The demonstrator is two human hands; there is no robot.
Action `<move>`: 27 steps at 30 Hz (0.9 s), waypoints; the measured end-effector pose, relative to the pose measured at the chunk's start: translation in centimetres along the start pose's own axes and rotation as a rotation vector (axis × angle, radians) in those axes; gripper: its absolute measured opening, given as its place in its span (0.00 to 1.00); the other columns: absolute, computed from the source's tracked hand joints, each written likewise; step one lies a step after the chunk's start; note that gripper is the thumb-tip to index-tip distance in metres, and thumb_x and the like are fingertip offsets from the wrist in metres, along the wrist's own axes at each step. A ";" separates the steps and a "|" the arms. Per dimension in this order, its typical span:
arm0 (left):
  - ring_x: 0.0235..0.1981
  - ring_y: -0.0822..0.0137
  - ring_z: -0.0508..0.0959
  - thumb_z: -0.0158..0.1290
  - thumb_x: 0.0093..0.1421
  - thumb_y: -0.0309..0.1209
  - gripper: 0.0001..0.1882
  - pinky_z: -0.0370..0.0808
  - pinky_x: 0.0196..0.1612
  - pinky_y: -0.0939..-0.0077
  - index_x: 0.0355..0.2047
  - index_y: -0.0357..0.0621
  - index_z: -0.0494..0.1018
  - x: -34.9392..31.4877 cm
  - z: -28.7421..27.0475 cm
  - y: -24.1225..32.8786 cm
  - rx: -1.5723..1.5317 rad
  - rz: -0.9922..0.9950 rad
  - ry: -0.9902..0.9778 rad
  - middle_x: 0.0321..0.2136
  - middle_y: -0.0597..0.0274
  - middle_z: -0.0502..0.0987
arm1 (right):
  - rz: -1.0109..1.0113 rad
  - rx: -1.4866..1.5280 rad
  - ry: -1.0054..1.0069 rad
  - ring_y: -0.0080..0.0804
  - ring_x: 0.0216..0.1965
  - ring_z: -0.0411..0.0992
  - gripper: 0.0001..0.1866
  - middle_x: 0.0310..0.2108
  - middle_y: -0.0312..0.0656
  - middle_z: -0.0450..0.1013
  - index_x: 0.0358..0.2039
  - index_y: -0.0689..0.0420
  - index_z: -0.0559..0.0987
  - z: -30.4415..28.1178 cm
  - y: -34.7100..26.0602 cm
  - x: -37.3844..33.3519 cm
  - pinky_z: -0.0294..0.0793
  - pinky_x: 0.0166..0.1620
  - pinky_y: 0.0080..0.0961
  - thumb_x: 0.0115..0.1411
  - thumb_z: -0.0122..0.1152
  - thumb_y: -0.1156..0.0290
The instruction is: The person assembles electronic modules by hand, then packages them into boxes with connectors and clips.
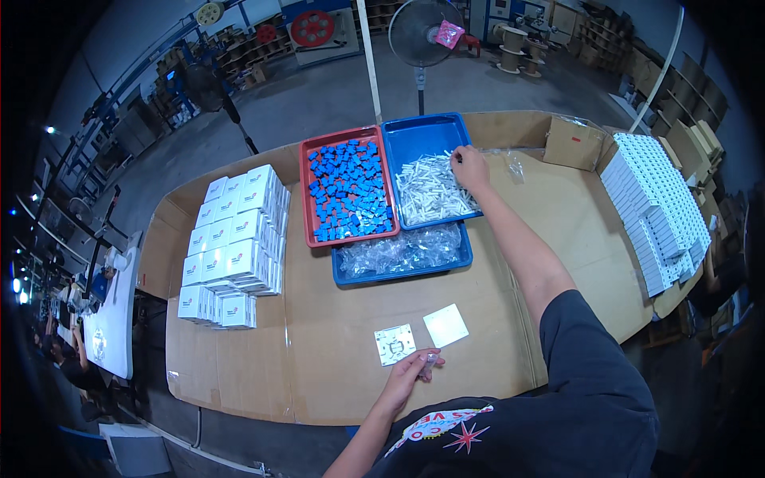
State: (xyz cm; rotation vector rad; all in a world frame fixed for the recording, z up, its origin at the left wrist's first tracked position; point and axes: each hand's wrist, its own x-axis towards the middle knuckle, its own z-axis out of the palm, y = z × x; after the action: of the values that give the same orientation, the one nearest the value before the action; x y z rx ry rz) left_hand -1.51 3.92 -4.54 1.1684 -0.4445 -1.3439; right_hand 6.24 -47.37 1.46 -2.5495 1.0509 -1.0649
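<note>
Close to my body, my left hand (406,373) has its fingers closed on a small clear plastic bag (429,366). Just beyond it lies a square white plate with moulded shapes inside (394,333), and to the right of that a plain white square cover (446,325). My right arm stretches far out, and my right hand (472,169) is over the right rim of a blue tray (422,127) of small white tube-like pieces (432,190). Its fingers are pinched together; whatever is between them is too small to make out.
A red tray (304,187) of small blue parts (351,191) stands left of the blue tray. In front, another blue tray (366,279) holds clear bags (402,251). Stacked white boxes (231,239) stand left, stacked white plates (657,207) right. Cardboard walls (510,127) edge the table.
</note>
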 end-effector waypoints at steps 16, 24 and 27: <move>0.41 0.71 0.79 0.43 0.79 0.40 0.23 0.76 0.47 0.76 0.63 0.36 0.73 1.2 0.6 0.5 -0.300 -0.036 -0.006 0.50 0.55 0.83 | 0.549 1.622 -0.257 0.21 0.30 0.74 0.03 0.43 0.51 0.83 0.35 0.58 0.78 -11.7 -8.7 -14.5 0.74 0.35 0.17 0.69 0.60 0.76; 0.39 0.67 0.79 0.41 0.79 0.46 0.26 0.78 0.45 0.70 0.64 0.38 0.69 3.2 1.1 1.9 -0.614 -0.093 0.040 0.51 0.55 0.81 | 0.678 1.327 -0.545 0.16 0.29 0.72 0.03 0.39 0.46 0.83 0.37 0.61 0.79 -12.0 -10.4 -30.9 0.71 0.32 0.15 0.69 0.58 0.79; 0.41 0.70 0.80 0.45 0.78 0.45 0.24 0.78 0.45 0.74 0.62 0.38 0.72 2.7 0.4 1.1 -0.540 -0.099 0.029 0.52 0.57 0.82 | 0.551 1.210 -0.745 0.22 0.43 0.76 0.03 0.50 0.43 0.80 0.38 0.59 0.81 -13.7 -11.4 -32.1 0.71 0.42 0.16 0.66 0.65 0.74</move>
State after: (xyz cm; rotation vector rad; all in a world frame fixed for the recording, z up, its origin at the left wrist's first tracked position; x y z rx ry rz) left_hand -0.58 1.12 -4.43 0.7640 0.0072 -1.4143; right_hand -12.70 -16.12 -1.58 -1.3194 0.5307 -0.3074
